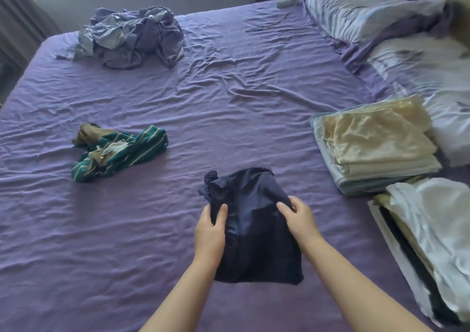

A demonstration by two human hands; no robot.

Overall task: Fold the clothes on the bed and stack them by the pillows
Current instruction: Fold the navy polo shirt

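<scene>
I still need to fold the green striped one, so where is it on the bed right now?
In the head view the green striped garment lies crumpled on the purple sheet, left of centre, to the upper left of the dark blue garment held in both hands.

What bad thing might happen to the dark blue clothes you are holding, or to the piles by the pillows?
1. The dark blue garment looks slippery, and the left hand and right hand pinch only its sides, so the fold may slump open when carried.
2. The cream stack by the pillows already looks uneven; another piece could make it slide.
3. The white pile sits near the bed's edge and might slip off if bumped.
</scene>
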